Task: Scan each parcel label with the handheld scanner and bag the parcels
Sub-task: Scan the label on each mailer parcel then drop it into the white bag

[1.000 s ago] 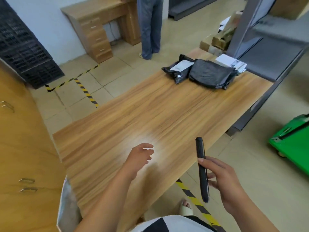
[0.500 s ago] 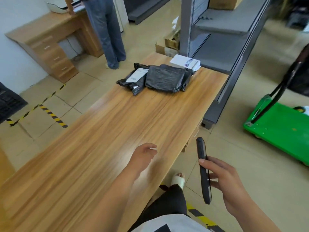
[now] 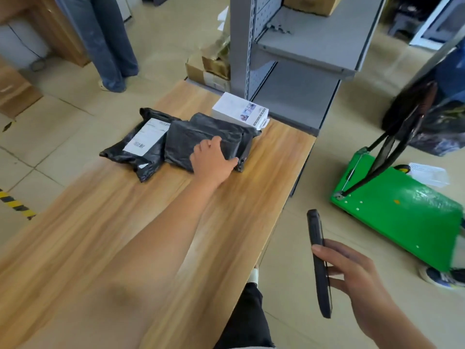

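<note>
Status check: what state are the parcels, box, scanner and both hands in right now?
Left parcel: flat on the table, label up, untouched.
Right parcel: on the table, no label showing, in the left hand's grip.
White box: behind the parcels, untouched.
Scanner: held beside the table, aimed at no label.
Left hand: grips the right parcel.
Right hand: holds the scanner.
</note>
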`<state>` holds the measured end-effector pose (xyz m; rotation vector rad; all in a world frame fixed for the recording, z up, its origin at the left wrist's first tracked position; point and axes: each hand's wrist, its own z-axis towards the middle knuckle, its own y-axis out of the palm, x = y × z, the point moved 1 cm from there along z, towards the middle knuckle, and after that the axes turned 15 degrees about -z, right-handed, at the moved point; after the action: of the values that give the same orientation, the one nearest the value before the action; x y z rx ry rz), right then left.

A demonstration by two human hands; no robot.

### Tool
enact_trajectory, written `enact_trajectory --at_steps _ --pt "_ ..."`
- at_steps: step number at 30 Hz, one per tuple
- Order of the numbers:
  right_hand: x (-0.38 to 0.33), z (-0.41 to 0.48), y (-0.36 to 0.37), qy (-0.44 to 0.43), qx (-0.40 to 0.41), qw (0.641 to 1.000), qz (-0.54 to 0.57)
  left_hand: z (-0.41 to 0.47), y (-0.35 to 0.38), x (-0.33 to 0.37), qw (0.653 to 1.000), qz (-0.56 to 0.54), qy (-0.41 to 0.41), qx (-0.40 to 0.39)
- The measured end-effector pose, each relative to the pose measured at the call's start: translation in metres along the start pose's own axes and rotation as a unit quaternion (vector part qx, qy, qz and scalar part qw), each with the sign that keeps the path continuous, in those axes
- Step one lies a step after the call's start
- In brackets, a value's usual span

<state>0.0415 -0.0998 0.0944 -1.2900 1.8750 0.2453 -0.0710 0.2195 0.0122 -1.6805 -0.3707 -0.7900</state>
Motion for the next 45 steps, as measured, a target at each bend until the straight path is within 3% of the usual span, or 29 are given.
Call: enact_trajectory --at_steps 6,9,14,19,21,27,35,36,39,45 --pt "-0.040 0.048 -0.003 0.022 0.009 1.000 -0.019 0.054 0.038 0.023 0.997 0.035 -0.040 0.047" --pt "-0.053 0.062 -0.011 0.026 0.004 0.999 -0.025 0.055 0.041 0.020 0.997 0.016 -0.015 0.069" --pt "-0.073 0.085 -0.014 0.025 -0.020 0.999 -0.031 0.022 0.025 0.013 0.977 -0.149 0.059 0.138" --pt "-0.102 0.119 0.003 -0.003 -0.088 0.993 -0.075 -0.037 0.001 -0.004 0.927 -0.313 -0.022 0.205" --pt "-0.115 0.130 0.012 -0.022 -0.124 0.987 -0.100 -0.064 -0.009 -0.010 0.875 -0.407 -0.090 0.246" --pt "-0.154 0.153 0.032 -0.085 -0.258 0.945 -0.184 -0.138 -0.022 -0.019 0.639 -0.636 -0.248 0.354" --pt "-0.162 0.175 0.059 -0.126 -0.403 0.859 -0.290 -0.252 0.046 -0.022 0.419 -0.659 -0.409 0.472" --pt "-0.161 0.176 0.062 -0.129 -0.415 0.849 -0.300 -0.265 0.058 -0.018 0.411 -0.644 -0.446 0.467" --pt "-0.156 0.176 0.070 -0.142 -0.455 0.816 -0.326 -0.298 0.091 -0.001 0.444 -0.590 -0.547 0.395" --pt "-0.140 0.174 0.070 -0.139 -0.491 0.783 -0.356 -0.331 0.102 0.035 0.495 -0.555 -0.567 0.354"
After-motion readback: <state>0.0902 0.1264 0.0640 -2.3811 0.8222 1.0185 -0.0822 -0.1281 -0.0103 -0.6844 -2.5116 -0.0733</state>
